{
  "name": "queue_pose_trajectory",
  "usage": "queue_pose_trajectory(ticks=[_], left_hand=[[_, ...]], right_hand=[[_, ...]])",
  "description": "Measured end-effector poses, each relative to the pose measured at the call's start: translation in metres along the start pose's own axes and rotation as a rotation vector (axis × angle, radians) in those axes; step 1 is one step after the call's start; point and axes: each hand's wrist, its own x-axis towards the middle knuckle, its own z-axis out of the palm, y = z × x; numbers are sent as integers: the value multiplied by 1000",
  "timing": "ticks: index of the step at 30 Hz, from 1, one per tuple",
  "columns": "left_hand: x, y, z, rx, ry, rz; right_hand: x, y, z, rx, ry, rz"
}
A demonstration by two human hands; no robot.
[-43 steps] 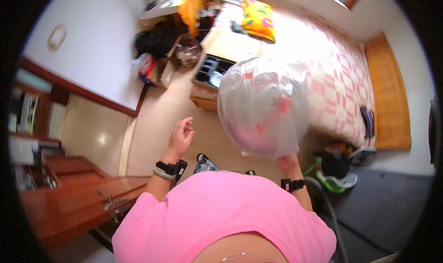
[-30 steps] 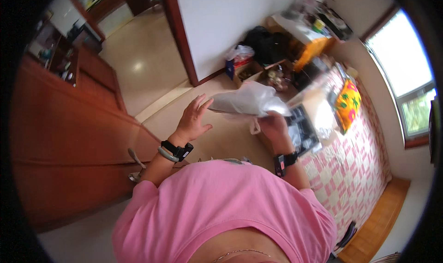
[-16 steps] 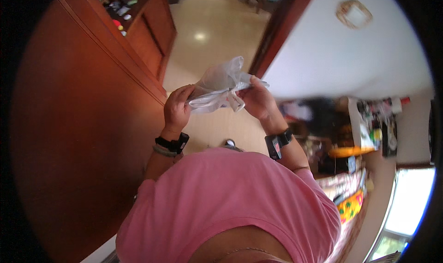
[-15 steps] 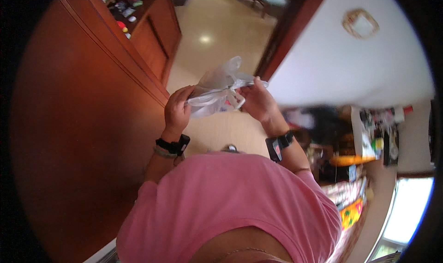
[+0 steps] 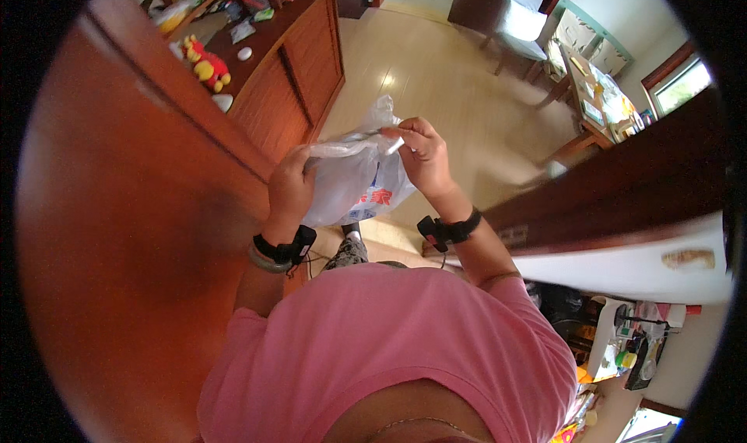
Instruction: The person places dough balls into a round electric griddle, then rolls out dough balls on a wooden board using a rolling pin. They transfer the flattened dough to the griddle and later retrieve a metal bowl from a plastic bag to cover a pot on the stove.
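Observation:
A thin white plastic bag (image 5: 342,180) with red and blue print hangs between my hands in front of my chest. My left hand (image 5: 291,185) is closed on the bag's left upper edge. At the right upper edge, my right hand (image 5: 424,155) pinches the plastic, and a small white piece, perhaps a handle, sticks out by the fingers. The bag's upper edge is gathered and crumpled. What lies inside it, if anything, I cannot make out.
A brown wooden door (image 5: 140,233) stands close on my left; a dark door frame (image 5: 576,178) is at the right. Ahead, a wooden cabinet (image 5: 288,77) carries a red-and-yellow plush toy (image 5: 206,63) and small items. A chair (image 5: 523,31) and a table (image 5: 580,93) are far right.
I have moved forward into the doorway, turning so the chair and table show. The bag hangs lower and its print faces me more. My right hand's grip has shifted from outspread to pinching.

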Motion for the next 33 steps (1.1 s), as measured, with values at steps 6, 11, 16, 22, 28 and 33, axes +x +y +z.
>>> queue_pose_trajectory(ticks=[6, 11, 16, 22, 28, 33], left_hand=[[145, -56, 49, -62, -71, 146], [228, -67, 81, -68, -190, 226], [313, -77, 143, -161, -254, 249], [407, -74, 210, -205, -313, 212], [500, -48, 258, -276, 100, 512], [545, -9, 321, -284, -136, 447]], right_hand=[[102, 92, 9, -377, -194, -74], [140, 143, 0, -371, -318, -36], [181, 208, -12, -312, -26, -2], [236, 296, -31, -205, 85, 156], [291, 374, -44, -275, 182, 159], [323, 421, -55, -414, 167, 143]])
